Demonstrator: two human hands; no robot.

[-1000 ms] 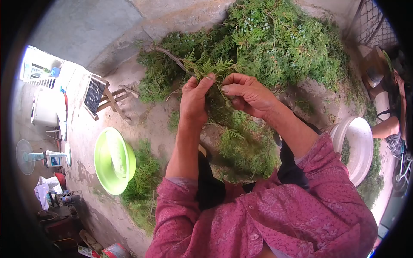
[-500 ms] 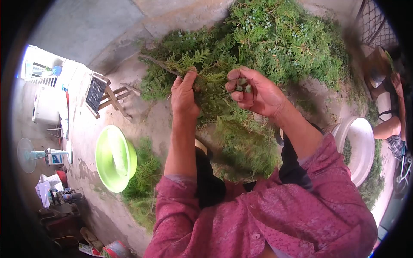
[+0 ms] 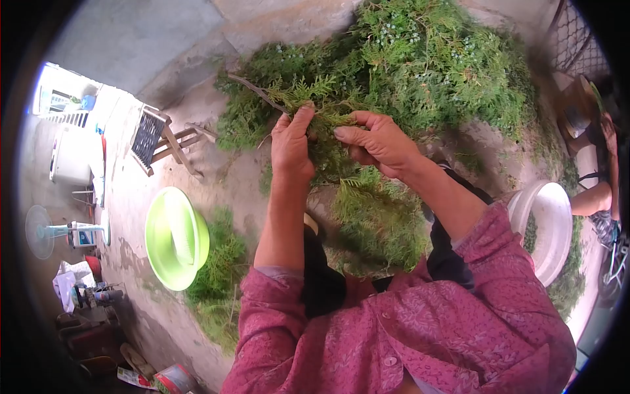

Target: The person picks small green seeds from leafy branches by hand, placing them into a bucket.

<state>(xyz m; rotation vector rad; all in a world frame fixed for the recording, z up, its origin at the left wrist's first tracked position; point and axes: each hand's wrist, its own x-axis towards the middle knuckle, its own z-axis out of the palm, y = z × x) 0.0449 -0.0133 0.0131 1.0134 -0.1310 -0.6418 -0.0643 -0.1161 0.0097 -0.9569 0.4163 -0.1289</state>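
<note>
The leafy branch (image 3: 257, 90) is in front of me, between my two hands, above the floor (image 3: 213, 180), its bare woody stem pointing to the far left. My left hand (image 3: 292, 148) has its grip closed on the branch, thumb uppermost. My right hand (image 3: 384, 143) has its grip pinched on the branch's green foliage, thumb and forefinger foremost; I cannot tell whether its curled fingers hold anything else.

Just beyond my hands, a big green pile (image 3: 453, 79) with small pale berries spreads to the far right. Nearer, loose greenery (image 3: 380, 226) lies between my legs. To my left, a lime-green basin (image 3: 156, 246) stands beside a smaller heap of sprigs (image 3: 222, 269), with a low stool (image 3: 149, 140) beyond it and a fan (image 3: 41, 232) farther left. On my right is a white bucket (image 3: 556, 230), and past it another person's bare limb (image 3: 592, 199).
</note>
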